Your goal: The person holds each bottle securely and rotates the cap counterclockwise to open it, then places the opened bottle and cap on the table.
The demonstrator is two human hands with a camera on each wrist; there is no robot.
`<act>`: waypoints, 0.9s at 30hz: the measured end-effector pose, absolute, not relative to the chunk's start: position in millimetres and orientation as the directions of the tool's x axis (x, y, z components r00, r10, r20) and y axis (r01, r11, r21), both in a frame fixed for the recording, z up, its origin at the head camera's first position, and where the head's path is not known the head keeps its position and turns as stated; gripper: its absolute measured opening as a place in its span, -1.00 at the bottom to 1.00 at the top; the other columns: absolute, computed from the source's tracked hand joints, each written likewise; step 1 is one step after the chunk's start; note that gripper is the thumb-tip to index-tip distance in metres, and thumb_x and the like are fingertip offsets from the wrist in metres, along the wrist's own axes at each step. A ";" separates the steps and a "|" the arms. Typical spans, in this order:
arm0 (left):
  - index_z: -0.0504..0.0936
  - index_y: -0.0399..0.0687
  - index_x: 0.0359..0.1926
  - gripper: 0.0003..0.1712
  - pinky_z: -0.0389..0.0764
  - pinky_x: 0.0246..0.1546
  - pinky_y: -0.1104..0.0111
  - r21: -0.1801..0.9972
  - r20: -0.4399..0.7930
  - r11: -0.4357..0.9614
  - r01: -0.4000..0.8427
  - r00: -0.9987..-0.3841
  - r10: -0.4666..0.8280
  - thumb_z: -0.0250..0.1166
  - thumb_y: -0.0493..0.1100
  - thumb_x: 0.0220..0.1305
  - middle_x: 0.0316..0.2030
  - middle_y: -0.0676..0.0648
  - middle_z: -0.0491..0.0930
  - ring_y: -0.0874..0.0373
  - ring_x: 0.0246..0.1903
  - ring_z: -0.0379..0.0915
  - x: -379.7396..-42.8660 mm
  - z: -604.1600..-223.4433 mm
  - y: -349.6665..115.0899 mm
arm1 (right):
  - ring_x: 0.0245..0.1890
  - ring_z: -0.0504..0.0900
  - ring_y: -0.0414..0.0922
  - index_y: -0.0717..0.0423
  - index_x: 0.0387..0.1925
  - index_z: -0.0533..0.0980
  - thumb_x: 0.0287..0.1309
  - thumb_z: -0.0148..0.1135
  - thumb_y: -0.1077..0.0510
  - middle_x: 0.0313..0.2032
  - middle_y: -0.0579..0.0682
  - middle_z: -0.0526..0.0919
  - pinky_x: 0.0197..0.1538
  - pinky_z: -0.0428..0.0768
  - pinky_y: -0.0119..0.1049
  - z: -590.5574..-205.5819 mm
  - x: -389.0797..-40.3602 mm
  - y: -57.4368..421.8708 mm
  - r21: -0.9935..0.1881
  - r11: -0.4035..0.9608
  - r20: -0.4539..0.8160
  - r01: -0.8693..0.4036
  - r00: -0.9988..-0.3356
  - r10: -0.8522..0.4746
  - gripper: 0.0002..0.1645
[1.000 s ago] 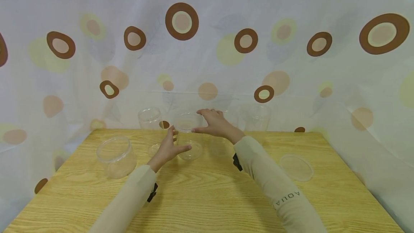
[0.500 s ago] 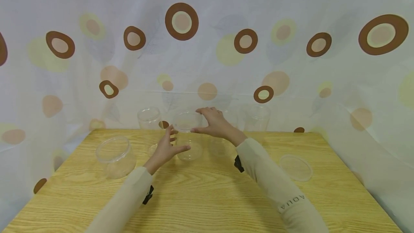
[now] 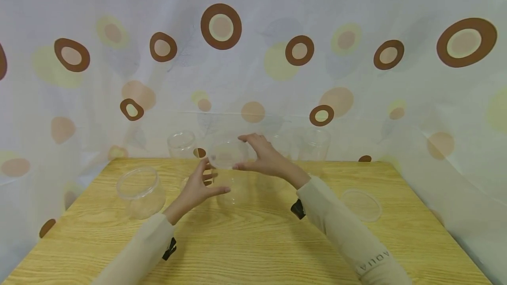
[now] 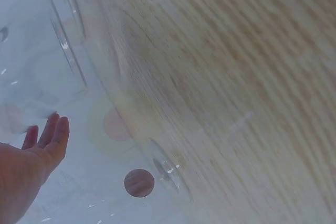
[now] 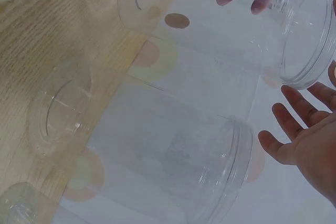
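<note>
Place: makeshift, screened-off spot, indoors by its look; home, studio or workshop, cannot tell which.
Backdrop: pale sheeting [image 3: 253, 74] printed with brown rings and pastel dots, across the back and up both sides, creased, curtain-like.
Surface: light wood-grain table [image 3: 245, 250], back edge close to the sheeting.
Wares: several clear cylindrical containers [image 3: 142, 197] on the table, a sort common to kitchens and shops alike.

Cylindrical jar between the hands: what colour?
The cylindrical jar is colourless, transparent; clearest in right wrist view.
</note>
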State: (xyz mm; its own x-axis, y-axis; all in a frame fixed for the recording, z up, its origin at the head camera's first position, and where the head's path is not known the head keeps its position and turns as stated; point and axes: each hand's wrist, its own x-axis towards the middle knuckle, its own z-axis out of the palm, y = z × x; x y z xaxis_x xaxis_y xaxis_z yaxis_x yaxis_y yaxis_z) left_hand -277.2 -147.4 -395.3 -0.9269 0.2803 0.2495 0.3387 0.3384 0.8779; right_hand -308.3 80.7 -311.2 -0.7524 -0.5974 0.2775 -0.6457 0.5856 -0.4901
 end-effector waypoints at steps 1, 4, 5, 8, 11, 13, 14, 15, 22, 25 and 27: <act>-0.02 0.17 0.35 0.07 0.32 0.15 -0.05 0.880 0.249 0.330 0.343 -0.923 0.295 0.47 -0.06 -0.10 0.22 -0.24 0.19 -0.26 0.17 0.28 -275.6 -395.5 -147.7 | 0.27 0.17 0.03 0.06 0.31 0.15 -0.03 0.27 -0.25 0.26 0.04 0.25 0.26 0.17 0.11 -311.4 -306.4 82.2 -0.507 0.571 0.277 -0.646 -0.749 -0.602 -0.04; -0.03 0.16 0.36 0.08 0.33 0.15 -0.05 0.886 0.241 0.306 0.349 -0.909 0.339 0.47 -0.08 -0.10 0.21 -0.24 0.20 -0.26 0.16 0.29 -271.2 -394.3 -147.4 | 0.28 0.17 0.00 0.04 0.32 0.14 -0.04 0.28 -0.25 0.26 0.03 0.24 0.26 0.22 0.07 -312.0 -300.2 87.8 -0.553 0.538 0.267 -0.636 -0.747 -0.609 -0.03; -0.04 0.15 0.36 0.09 0.33 0.15 -0.04 0.887 0.238 0.299 0.351 -0.904 0.354 0.47 -0.09 -0.09 0.21 -0.24 0.19 -0.26 0.16 0.28 -269.8 -393.6 -147.1 | 0.28 0.17 0.00 0.03 0.32 0.14 -0.05 0.29 -0.26 0.27 0.03 0.24 0.25 0.23 0.06 -312.3 -298.1 89.8 -0.564 0.531 0.263 -0.633 -0.747 -0.611 -0.02; -0.03 0.14 0.36 0.09 0.33 0.14 -0.04 0.890 0.232 0.279 0.360 -0.886 0.401 0.47 -0.13 -0.09 0.20 -0.24 0.18 -0.27 0.16 0.27 -266.8 -391.7 -145.4 | 0.29 0.17 -0.03 -0.03 0.33 0.13 -0.10 0.30 -0.29 0.28 -0.01 0.22 0.26 0.24 0.05 -312.9 -292.5 95.6 -0.591 0.525 0.239 -0.612 -0.755 -0.611 0.01; 0.00 0.14 0.36 0.06 0.35 0.12 -0.05 0.889 0.235 0.262 0.374 -0.867 0.440 0.47 -0.16 -0.09 0.20 -0.22 0.20 -0.24 0.15 0.30 -264.3 -389.6 -142.8 | 0.31 0.16 -0.05 -0.09 0.33 0.13 -0.13 0.32 -0.30 0.29 -0.04 0.21 0.26 0.23 0.06 -314.0 -288.4 101.0 -0.610 0.519 0.220 -0.599 -0.757 -0.615 0.02; 0.03 0.15 0.35 0.05 0.37 0.11 -0.05 0.886 0.243 0.251 0.390 -0.852 0.464 0.47 -0.17 -0.10 0.19 -0.21 0.23 -0.21 0.14 0.32 -262.6 -388.1 -140.9 | 0.31 0.15 -0.06 -0.12 0.33 0.13 -0.15 0.33 -0.30 0.29 -0.07 0.20 0.26 0.23 0.07 -314.0 -285.5 104.3 -0.622 0.510 0.213 -0.595 -0.755 -0.620 0.03; 0.04 0.16 0.34 0.04 0.37 0.10 -0.06 0.885 0.248 0.242 0.397 -0.844 0.476 0.47 -0.18 -0.10 0.19 -0.21 0.23 -0.22 0.13 0.33 -261.7 -387.4 -140.0 | 0.31 0.16 -0.06 -0.13 0.32 0.13 -0.16 0.34 -0.30 0.29 -0.07 0.21 0.26 0.24 0.07 -313.9 -283.8 105.7 -0.624 0.505 0.214 -0.596 -0.752 -0.624 0.02; 0.04 0.17 0.34 0.04 0.37 0.09 -0.07 0.885 0.254 0.233 0.404 -0.836 0.487 0.47 -0.18 -0.11 0.18 -0.21 0.24 -0.22 0.13 0.33 -260.8 -386.7 -139.1 | 0.30 0.17 -0.06 -0.14 0.32 0.13 -0.16 0.34 -0.30 0.28 -0.08 0.22 0.24 0.25 0.07 -313.7 -282.3 107.1 -0.628 0.499 0.213 -0.597 -0.749 -0.628 0.02; 0.06 0.14 0.33 0.00 0.40 0.07 -0.06 0.872 0.264 0.215 0.440 -0.792 0.551 0.46 -0.16 -0.08 0.19 -0.19 0.25 -0.22 0.13 0.33 -255.2 -384.2 -134.4 | 0.24 0.23 -0.06 -0.11 0.33 0.11 -0.14 0.36 -0.25 0.26 -0.05 0.23 0.20 0.30 0.04 -312.2 -269.5 113.7 -0.662 0.469 0.205 -0.585 -0.743 -0.637 0.02; 0.04 0.16 0.34 0.00 0.38 0.07 -0.07 0.872 0.262 0.212 0.442 -0.786 0.561 0.45 -0.16 -0.06 0.20 -0.17 0.24 -0.21 0.14 0.32 -253.4 -383.4 -132.7 | 0.24 0.23 -0.05 -0.08 0.33 0.11 -0.12 0.36 -0.22 0.26 -0.04 0.23 0.20 0.29 0.04 -312.0 -264.1 114.0 -0.677 0.466 0.211 -0.570 -0.757 -0.619 0.01; 0.02 0.18 0.35 0.02 0.36 0.09 -0.10 0.875 0.262 0.205 0.438 -0.785 0.561 0.44 -0.17 -0.05 0.21 -0.16 0.22 -0.21 0.15 0.30 -251.9 -383.0 -131.7 | 0.22 0.25 -0.04 -0.07 0.33 0.11 -0.12 0.36 -0.22 0.25 -0.04 0.23 0.19 0.32 0.05 -312.2 -260.5 113.5 -0.686 0.466 0.219 -0.559 -0.769 -0.601 0.02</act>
State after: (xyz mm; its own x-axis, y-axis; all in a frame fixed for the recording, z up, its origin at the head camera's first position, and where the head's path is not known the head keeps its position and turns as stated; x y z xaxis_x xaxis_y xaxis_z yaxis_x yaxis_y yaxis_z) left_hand -251.9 -131.7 -383.0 -0.7850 0.5615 0.2619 0.4384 0.2048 0.8751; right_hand -260.5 113.5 -312.2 -0.7688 -0.6007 0.2192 -0.5593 0.4656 -0.6858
